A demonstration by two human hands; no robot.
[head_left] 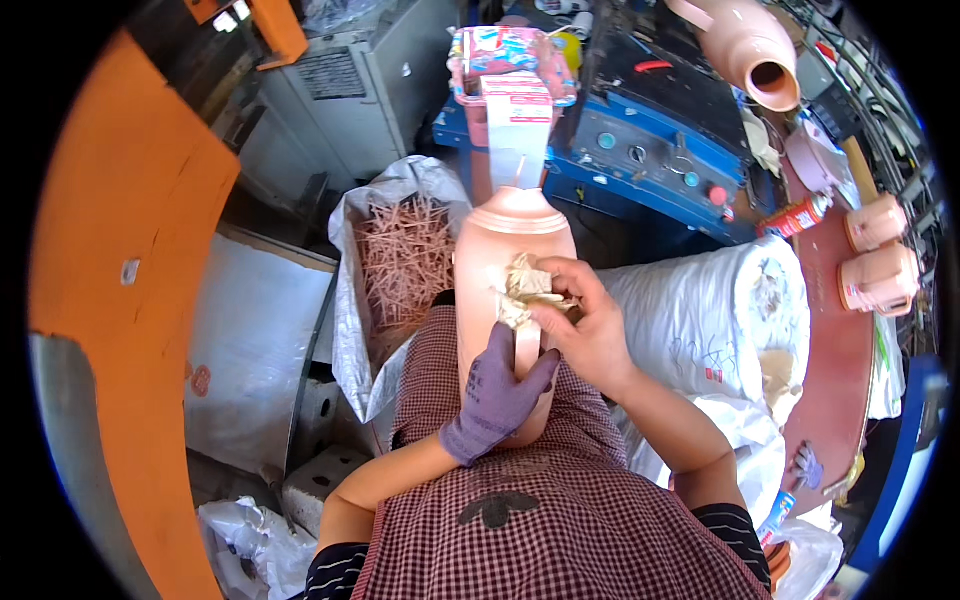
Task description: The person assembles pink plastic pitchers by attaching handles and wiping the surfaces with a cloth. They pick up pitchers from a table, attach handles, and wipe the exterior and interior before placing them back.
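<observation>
A peach-pink plastic jug (pixel 515 235) rests on my lap between my thighs, its narrower ringed end pointing away from me. My left hand (pixel 490 395), in a purple-grey glove, is closed around the jug's handle (pixel 527 348). My right hand (pixel 600 330) is bare and pinches a crumpled beige rag (pixel 527 285), which lies against the jug's wall by the far end of the handle. Whether the rag is cloth or paper, I cannot tell. A checked apron (pixel 560 525) covers my lap.
At the left, a white sack (pixel 350 375) holds thin pink plastic strips. A large wrapped white roll (pixel 680 300) lies at the right. Ahead are a blue control panel (pixel 650 160) and a pink basket (pixel 470 95). Another pink jug (pixel 750 50) stands far right; an orange machine panel (pixel 120 300) rises left.
</observation>
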